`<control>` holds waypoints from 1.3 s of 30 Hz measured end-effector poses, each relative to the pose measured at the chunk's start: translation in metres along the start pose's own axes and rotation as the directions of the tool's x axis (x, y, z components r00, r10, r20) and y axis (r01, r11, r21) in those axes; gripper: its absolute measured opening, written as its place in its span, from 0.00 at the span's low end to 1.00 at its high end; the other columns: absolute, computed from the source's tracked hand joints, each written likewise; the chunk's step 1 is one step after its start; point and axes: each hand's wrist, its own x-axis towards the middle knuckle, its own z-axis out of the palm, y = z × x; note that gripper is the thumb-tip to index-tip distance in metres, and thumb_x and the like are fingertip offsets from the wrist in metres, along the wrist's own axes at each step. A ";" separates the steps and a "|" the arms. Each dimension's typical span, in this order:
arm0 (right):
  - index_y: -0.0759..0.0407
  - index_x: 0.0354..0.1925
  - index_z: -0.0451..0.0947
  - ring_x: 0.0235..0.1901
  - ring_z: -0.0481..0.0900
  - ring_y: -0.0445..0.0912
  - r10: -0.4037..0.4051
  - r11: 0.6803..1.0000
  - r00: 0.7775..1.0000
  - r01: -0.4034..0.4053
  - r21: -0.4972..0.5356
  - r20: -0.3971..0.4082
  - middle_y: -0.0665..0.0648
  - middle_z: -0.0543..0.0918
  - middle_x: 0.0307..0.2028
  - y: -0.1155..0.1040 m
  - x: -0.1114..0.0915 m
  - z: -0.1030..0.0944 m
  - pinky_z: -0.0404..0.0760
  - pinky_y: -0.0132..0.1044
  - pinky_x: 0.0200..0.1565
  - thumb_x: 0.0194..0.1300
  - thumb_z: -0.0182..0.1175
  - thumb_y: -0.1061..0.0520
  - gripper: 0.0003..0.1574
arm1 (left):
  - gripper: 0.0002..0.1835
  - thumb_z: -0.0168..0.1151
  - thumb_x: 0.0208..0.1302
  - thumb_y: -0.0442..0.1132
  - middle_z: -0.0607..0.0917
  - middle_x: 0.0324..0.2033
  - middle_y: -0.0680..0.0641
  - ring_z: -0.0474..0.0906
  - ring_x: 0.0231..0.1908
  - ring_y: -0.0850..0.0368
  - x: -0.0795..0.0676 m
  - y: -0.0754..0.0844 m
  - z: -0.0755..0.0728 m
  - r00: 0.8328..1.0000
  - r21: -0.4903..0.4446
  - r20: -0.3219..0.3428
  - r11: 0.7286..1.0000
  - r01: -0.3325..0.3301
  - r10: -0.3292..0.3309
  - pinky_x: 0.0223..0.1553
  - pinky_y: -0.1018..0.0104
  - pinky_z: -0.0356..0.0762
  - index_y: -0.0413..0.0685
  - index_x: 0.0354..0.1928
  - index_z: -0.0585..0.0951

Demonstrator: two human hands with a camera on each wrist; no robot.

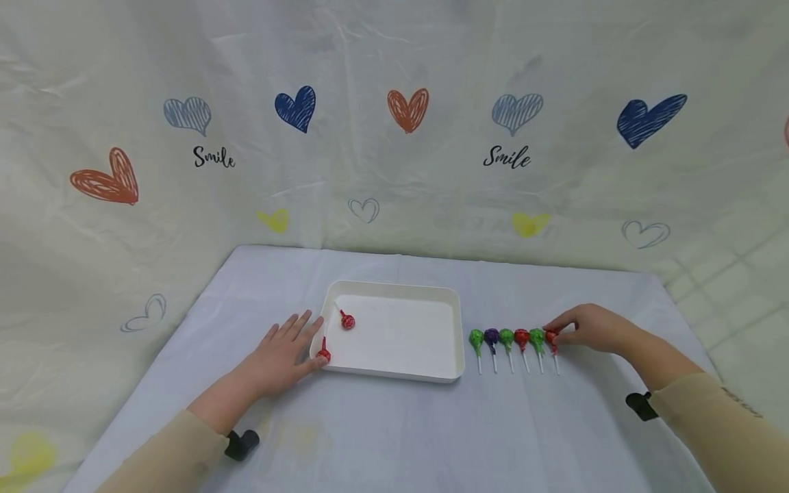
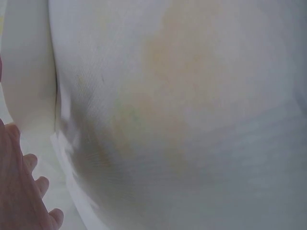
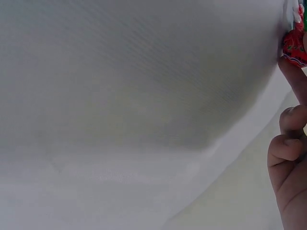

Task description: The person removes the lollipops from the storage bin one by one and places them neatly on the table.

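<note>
Draped booth-like setup, room type unclear: heart-printed sheeting [image 1: 431, 178] behind cloth-covered table [image 1: 394, 438].

My head camera shows a white cloth-covered surface [image 1: 401, 438] bearing a white rectangular tray [image 1: 403, 335] and six round-headed green-, purple- and red-wrapped lollipops [image 1: 521, 336].

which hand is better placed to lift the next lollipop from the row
Probably the right hand: it pinches the rightmost red lollipop, while the left hand is over by the left edge of the tray.
</note>
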 end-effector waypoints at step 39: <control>0.52 0.55 0.84 0.41 0.74 0.48 -0.012 0.998 0.999 0.015 0.066 -0.044 0.58 0.85 0.52 -0.028 0.003 -0.022 0.78 0.38 0.37 0.64 0.68 0.47 0.23 | 0.51 0.48 0.63 0.75 0.49 0.78 0.43 0.43 0.76 0.39 -0.001 0.001 -0.004 1.000 0.005 0.009 1.000 -0.004 0.004 0.71 0.35 0.42 0.55 0.79 0.50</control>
